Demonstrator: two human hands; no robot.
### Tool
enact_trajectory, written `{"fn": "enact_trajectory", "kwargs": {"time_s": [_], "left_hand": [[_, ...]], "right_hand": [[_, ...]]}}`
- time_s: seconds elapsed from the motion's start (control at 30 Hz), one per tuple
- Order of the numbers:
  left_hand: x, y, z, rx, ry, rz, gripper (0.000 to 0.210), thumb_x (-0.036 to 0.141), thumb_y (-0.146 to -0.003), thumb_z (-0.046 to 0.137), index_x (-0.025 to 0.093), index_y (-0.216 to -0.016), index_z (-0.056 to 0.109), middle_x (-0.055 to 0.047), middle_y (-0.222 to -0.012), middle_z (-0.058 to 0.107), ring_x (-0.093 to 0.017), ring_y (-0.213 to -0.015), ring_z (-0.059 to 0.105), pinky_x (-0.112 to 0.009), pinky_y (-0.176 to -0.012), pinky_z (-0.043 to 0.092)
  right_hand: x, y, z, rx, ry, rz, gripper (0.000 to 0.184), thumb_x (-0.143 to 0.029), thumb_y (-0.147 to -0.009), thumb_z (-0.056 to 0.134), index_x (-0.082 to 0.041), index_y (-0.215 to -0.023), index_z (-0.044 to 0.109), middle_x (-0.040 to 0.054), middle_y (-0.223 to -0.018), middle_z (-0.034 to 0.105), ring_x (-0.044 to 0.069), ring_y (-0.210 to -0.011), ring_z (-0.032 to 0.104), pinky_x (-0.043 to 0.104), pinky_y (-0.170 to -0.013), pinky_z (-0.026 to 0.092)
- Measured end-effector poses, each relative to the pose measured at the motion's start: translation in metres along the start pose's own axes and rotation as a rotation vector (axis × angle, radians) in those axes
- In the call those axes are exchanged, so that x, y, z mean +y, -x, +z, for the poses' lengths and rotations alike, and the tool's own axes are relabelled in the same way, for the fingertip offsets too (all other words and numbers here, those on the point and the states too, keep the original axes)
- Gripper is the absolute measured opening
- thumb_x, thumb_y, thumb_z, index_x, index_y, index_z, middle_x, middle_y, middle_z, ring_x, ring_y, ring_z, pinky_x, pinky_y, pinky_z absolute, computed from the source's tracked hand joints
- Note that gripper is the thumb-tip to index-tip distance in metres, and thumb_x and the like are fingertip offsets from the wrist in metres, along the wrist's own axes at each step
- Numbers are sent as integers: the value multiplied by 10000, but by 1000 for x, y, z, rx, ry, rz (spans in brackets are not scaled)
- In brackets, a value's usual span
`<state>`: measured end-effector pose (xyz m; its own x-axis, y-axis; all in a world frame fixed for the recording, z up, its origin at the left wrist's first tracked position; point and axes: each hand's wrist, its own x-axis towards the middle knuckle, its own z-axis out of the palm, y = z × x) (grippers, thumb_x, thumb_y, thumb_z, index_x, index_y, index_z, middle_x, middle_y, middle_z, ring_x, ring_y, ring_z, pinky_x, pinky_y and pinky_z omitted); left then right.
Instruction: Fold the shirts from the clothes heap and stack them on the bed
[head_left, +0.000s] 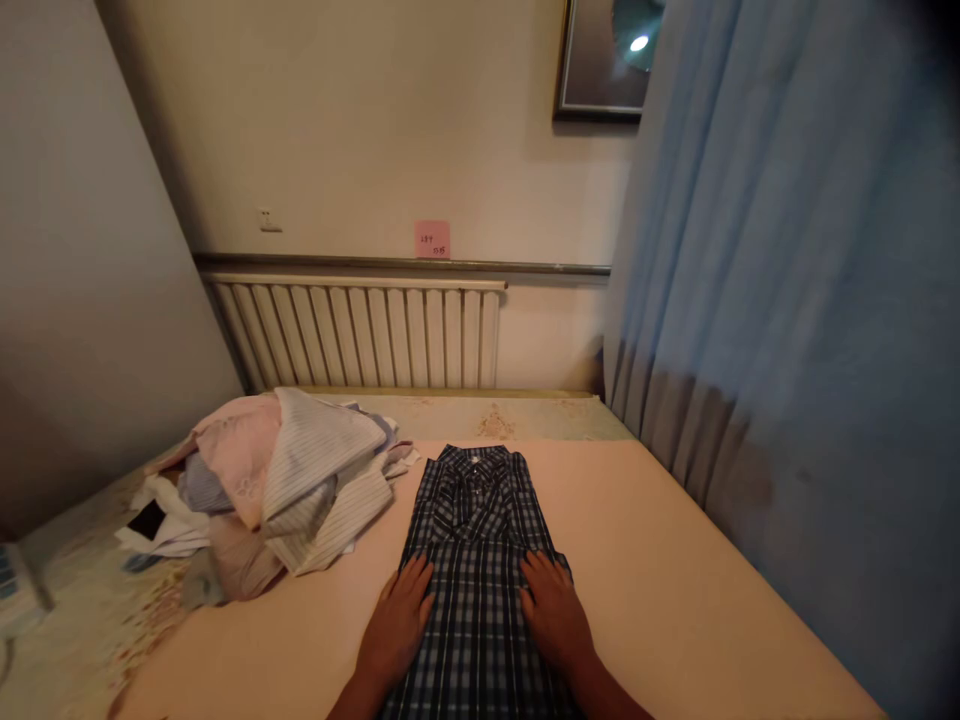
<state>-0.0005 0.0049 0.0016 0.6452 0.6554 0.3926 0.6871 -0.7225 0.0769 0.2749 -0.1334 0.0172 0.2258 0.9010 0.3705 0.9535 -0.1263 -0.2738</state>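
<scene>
A dark blue plaid shirt (480, 600) lies on the bed in front of me, folded into a long narrow strip. Its collar points away from me, and part of the shirt is doubled over below the collar. My left hand (399, 615) rests flat on the shirt's left edge, fingers stretched forward. On the opposite edge lies my right hand (553, 610), also flat with its fingers out. Neither hand grips the cloth. The near end of the shirt runs out of the bottom of the view.
A heap of clothes (292, 480) in pink, white and grey lies on the left of the bed. The pink sheet (675, 590) spreads under the shirt. A blue curtain (787, 300) hangs along the right side. Behind the bed stand a radiator (360, 335) and the wall.
</scene>
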Motion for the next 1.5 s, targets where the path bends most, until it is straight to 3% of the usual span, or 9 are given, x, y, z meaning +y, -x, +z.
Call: {"fn": "enact_trajectory", "kwargs": {"time_s": [0.53, 0.77, 1.5], "left_hand": [[0, 1, 2, 26, 70, -28, 437, 377, -958, 404, 263, -1368, 503, -38, -1448, 502, -220, -1351, 436, -460, -1122, 369], [2, -1, -2, -23, 54, -51, 445, 368, -959, 393, 237, -1370, 504, -45, -1459, 487, -214, -1359, 425, -455, -1126, 365], [0, 0, 2, 34, 70, -37, 428, 350, -953, 399, 259, -1354, 518, -34, -1436, 518, -213, -1339, 451, -448, -1112, 383]], "right_hand": [[1, -1, 2, -12, -13, 20, 420, -242, -908, 427, -201, -1294, 586, 46, -1410, 526, 241, -1359, 406, 460, -1156, 272], [1, -2, 1, -21, -2, 20, 427, -234, -903, 430, -213, -1303, 581, 49, -1409, 526, 242, -1356, 413, 470, -1151, 284], [-2, -3, -2, -32, -26, 50, 420, -224, -887, 452, -213, -1282, 594, 38, -1398, 539, 236, -1349, 423, 447, -1153, 280]]}}
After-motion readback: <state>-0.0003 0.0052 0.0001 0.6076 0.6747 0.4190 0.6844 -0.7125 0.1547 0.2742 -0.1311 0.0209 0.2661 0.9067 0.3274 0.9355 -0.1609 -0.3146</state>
